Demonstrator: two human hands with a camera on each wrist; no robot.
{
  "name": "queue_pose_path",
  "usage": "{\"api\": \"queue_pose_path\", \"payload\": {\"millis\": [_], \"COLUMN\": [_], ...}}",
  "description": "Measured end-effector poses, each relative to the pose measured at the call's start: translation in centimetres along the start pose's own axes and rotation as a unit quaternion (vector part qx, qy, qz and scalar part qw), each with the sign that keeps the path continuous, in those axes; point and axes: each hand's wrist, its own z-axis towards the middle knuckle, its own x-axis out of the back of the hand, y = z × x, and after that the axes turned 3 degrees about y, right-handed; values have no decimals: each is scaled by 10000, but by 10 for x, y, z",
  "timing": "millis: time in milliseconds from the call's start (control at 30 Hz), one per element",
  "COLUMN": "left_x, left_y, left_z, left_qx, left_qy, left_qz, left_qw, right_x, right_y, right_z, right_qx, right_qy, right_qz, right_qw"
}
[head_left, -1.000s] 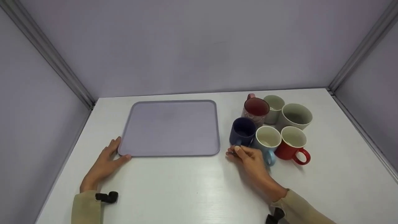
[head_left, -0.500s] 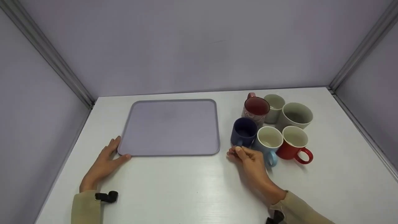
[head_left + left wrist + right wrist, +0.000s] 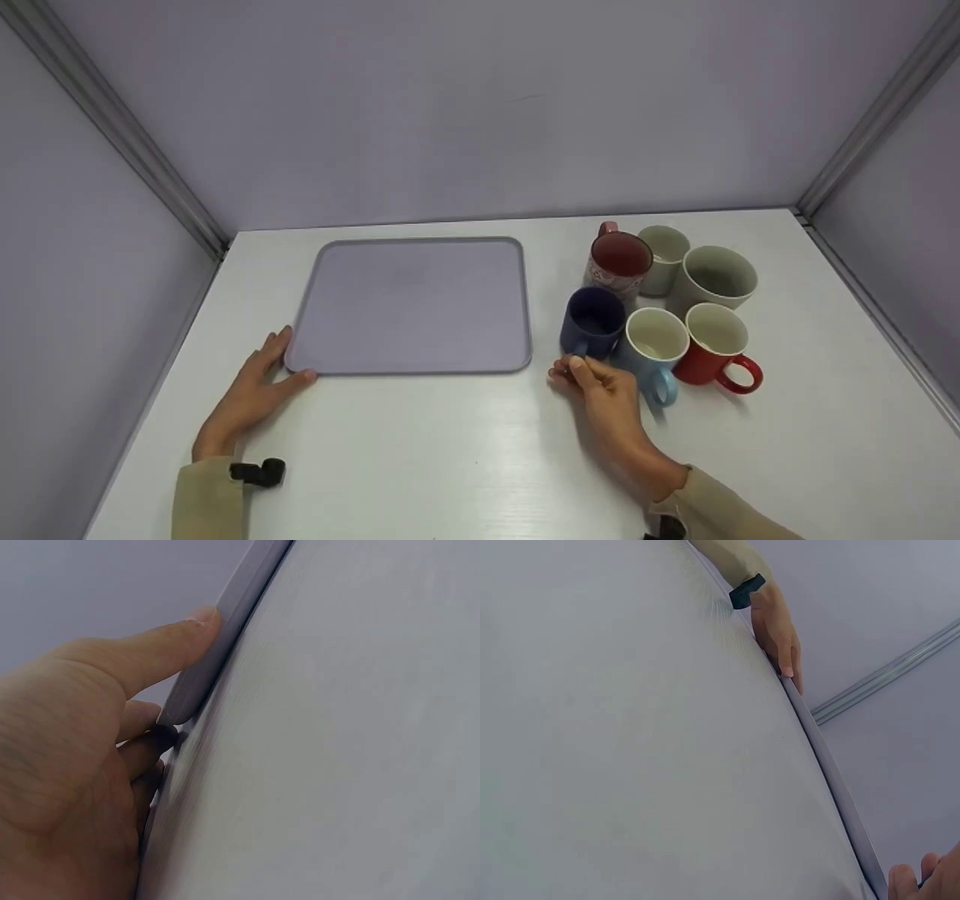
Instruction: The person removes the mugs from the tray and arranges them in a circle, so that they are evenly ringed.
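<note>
My right hand (image 3: 611, 397) pinches the handle of a dark blue mug (image 3: 576, 327), which stands upright on the white table; only its curled fingers (image 3: 904, 883) show in the right wrist view. Tight against this mug's right side is a light blue mug (image 3: 637, 367), its handle toward me. A red mug (image 3: 694, 365) stands beside that one. On the left, my left hand (image 3: 244, 397) spans the near left corner of a grey-purple tray (image 3: 412, 307). Its thumb (image 3: 169, 649) lies against the tray's near edge and the other fingers reach along the left edge.
Behind the dark blue mug stands a pink patterned mug (image 3: 611, 279) with a dark red inside. Two pale mugs, a smaller one (image 3: 658, 276) and a wider one (image 3: 686, 292), stand at the back right. Walls (image 3: 480, 112) enclose the table's back and sides.
The dark blue mug has shifted slightly right and toward me, with the right hand at its handle. The light blue and red mugs have slid a little right. The left hand stays put.
</note>
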Motion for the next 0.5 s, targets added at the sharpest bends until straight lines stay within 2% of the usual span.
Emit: {"api": "queue_pose_path", "payload": {"millis": [233,500], "left_x": [2,3], "left_y": [-1,-1], "left_z": [-1,-6], "left_qx": [-49,231], "left_qy": [33,-33], "left_qz": [37,-1], "left_qw": [10000,9997], "right_x": [-3,-8], "right_y": [1,1], "right_z": [5,6], "right_qx": [0,29], "right_qy": [168,192], "right_qz": [-77,-29], "right_qw": [9998,9998]}}
